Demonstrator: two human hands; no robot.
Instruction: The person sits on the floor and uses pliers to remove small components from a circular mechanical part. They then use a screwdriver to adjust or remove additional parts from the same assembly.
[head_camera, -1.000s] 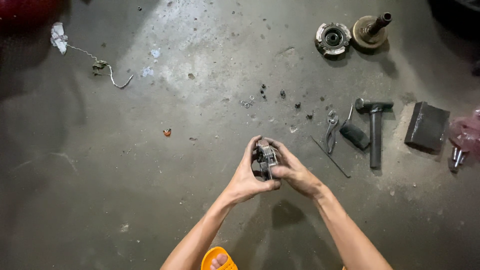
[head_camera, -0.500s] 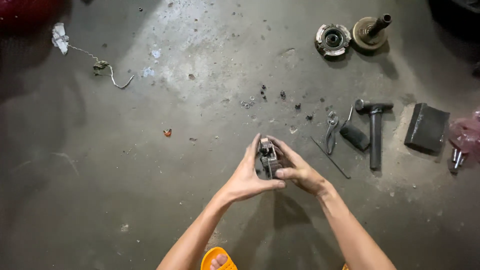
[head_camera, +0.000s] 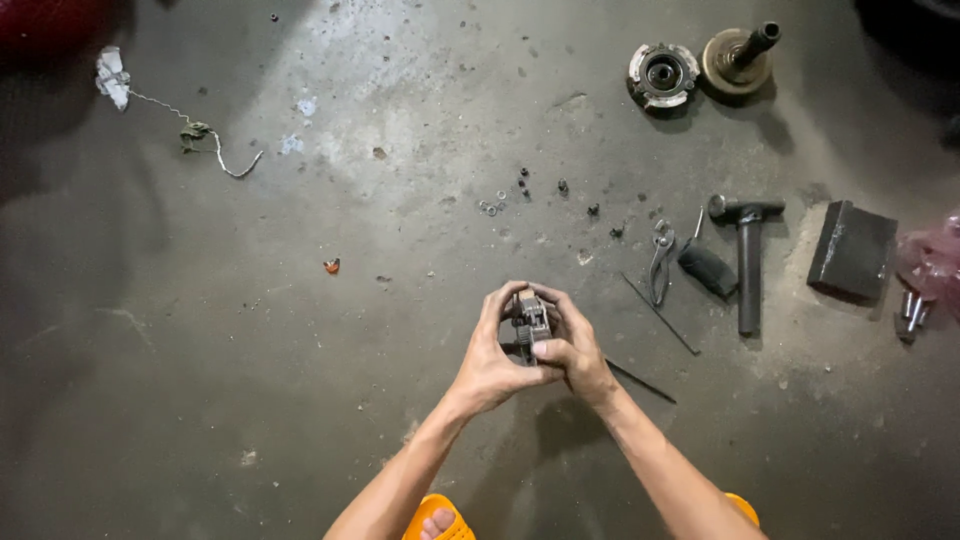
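Both of my hands are cupped around a small grey metal part (head_camera: 531, 315) held just above the concrete floor. My left hand (head_camera: 492, 355) wraps its left side, fingers curled over the top. On the other side my right hand (head_camera: 574, 350) pinches it with thumb and fingers. A thin dark rod (head_camera: 640, 381) lies on the floor beneath and right of the hands. Much of the part is hidden by my fingers.
Pliers (head_camera: 660, 262), a hammer (head_camera: 748, 260), a dark block (head_camera: 852, 251) and a thin rod (head_camera: 660, 314) lie to the right. Two round metal parts (head_camera: 662, 74) (head_camera: 738, 58) sit at the far right. Small nuts and washers (head_camera: 520, 190) are scattered ahead. Orange sandals (head_camera: 436, 520) below.
My hands have shifted slightly on the part; the left fingers have closed more over its top. Nothing else on the floor has moved.
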